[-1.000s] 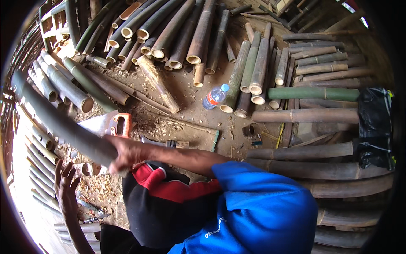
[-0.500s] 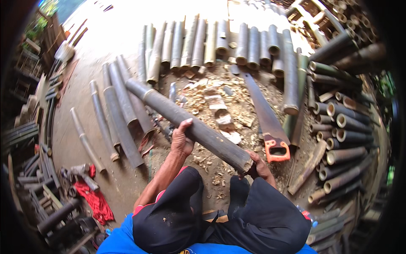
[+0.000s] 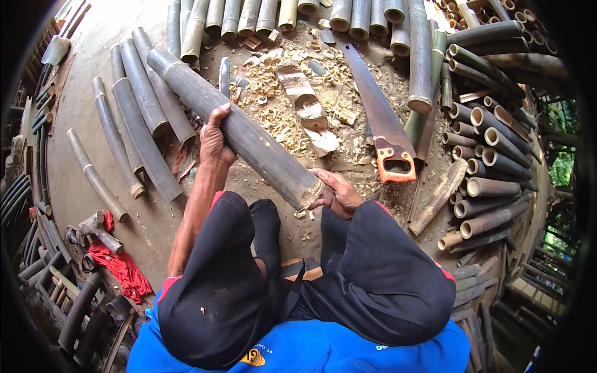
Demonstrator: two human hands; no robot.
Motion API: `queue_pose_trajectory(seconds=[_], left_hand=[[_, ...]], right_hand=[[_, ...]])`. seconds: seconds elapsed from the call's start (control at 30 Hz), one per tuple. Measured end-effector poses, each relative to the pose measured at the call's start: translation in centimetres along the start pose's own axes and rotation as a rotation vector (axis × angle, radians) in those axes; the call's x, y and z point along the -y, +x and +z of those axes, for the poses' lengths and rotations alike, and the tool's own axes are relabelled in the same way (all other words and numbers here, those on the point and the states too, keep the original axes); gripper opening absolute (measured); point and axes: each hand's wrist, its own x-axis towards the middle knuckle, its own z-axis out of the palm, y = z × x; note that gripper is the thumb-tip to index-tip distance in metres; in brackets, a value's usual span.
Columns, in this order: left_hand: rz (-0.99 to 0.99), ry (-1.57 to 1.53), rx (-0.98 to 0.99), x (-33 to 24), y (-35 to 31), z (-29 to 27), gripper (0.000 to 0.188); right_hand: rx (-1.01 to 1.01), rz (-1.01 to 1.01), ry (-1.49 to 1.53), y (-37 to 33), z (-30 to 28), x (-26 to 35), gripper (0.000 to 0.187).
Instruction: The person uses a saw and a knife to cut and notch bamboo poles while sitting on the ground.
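Observation:
A thick, dark bamboo pole [image 3: 242, 130] slants across in front of me, its near end pale and ragged. My left hand [image 3: 216, 142] is closed around its left side, the thumb lying on top. At the near end my right hand [image 3: 336, 194] grips the rim, with some fingers hidden behind or under it. A carved wooden block [image 3: 306, 110] lies among wood shavings [image 3: 267, 78] beyond the pole. To the right rests a handsaw [image 3: 380, 105] with an orange handle, apart from both hands.
Several bamboo poles [image 3: 138, 93] lie on the left floor; a row of bamboo tubes [image 3: 267, 15] spans the far side. Cut bamboo pieces [image 3: 491, 189] are stacked at right. A wooden mallet [image 3: 99, 231] and red cloth [image 3: 121, 267] lie at lower left.
The view has tilted down, so the floor things sit higher in it. Still held in both hands, the pole is turned slightly, and my right hand's fingers show more plainly at its near end.

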Motion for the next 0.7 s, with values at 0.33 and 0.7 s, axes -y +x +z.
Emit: queue_pose_trajectory(seconds=[0.33,0.7], left_hand=[[0.319,0.843,0.201,-8.0,-4.5,2.0,0.081],[0.547,1.728,0.271,2.4,-4.5,-4.4,0.089]], right_hand=[[-0.727,-0.405,-1.835,9.1,-4.7,2.7,0.09],[-0.759,-0.534,-1.392,5.6,-6.7,0.4,0.086]])
